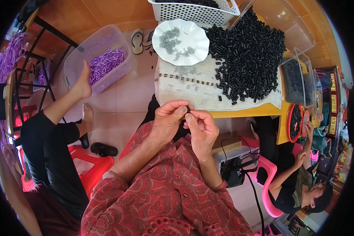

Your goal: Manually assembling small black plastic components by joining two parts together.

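Note:
My two hands meet just off the front edge of the table, fingertips together. Thumb and finger of my left hand pinch a small black cylindrical piece. My right hand grips the same piece from the other side, its fingers curled; most of the piece is hidden. Beyond them, on a pale cloth with a brown patterned stripe, lies a big heap of short black cylinders. Small clear pieces lie in a white scalloped plate, and more are scattered on the cloth below it.
A white perforated basket stands behind the plate. Clear bins and a red round tray of black pieces are at right, near a seated person. At left, another person's foot rests by a tub of purple strips.

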`<state>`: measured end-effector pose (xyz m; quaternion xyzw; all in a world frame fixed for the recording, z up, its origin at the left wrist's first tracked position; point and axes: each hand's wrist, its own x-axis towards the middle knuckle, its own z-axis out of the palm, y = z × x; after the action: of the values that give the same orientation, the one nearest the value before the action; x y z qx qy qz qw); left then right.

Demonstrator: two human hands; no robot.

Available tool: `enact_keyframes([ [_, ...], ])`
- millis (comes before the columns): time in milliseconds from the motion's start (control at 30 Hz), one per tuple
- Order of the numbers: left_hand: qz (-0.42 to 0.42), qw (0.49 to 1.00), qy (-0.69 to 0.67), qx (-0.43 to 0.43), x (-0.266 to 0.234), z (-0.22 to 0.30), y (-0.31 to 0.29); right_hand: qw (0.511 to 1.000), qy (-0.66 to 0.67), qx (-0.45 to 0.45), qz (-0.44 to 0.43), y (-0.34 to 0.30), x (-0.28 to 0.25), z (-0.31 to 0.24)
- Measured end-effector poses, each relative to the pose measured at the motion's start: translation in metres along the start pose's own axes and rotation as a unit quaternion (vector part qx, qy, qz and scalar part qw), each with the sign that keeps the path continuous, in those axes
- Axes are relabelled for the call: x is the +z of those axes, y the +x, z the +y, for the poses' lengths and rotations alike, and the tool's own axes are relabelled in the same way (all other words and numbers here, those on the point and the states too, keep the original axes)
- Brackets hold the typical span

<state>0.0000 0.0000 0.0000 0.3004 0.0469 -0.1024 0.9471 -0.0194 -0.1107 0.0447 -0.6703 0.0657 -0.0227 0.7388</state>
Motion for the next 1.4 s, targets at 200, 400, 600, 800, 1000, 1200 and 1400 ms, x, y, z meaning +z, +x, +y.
enact_keyframes([
  [200,0.005,0.991,-0.108,-0.084,-0.002,0.001,0.002,0.999,0.039,-0.028,-0.018,0.002,-0.004,0.007],
  [400,0.007,0.993,-0.099,-0.059,-0.001,-0.003,0.004,0.998,0.050,-0.022,-0.023,0.003,-0.006,0.004],
  [600,0.024,0.990,-0.115,-0.083,-0.001,-0.002,0.003,0.997,0.040,-0.053,-0.028,0.003,-0.008,0.009],
  [800,0.014,0.993,-0.098,-0.065,-0.001,-0.002,0.002,0.998,0.023,-0.051,-0.020,0.003,-0.008,0.010],
  [1000,0.010,0.993,-0.097,-0.069,0.000,-0.002,0.001,0.999,0.019,-0.047,-0.010,0.003,-0.007,0.010],
  [1200,-0.004,0.994,-0.093,-0.060,-0.002,-0.004,0.001,0.999,0.024,-0.042,-0.004,0.003,-0.006,0.010],
  [1400,0.006,0.995,-0.079,-0.058,0.000,-0.004,0.000,0.999,0.020,-0.024,0.012,0.003,-0.004,0.006],
])
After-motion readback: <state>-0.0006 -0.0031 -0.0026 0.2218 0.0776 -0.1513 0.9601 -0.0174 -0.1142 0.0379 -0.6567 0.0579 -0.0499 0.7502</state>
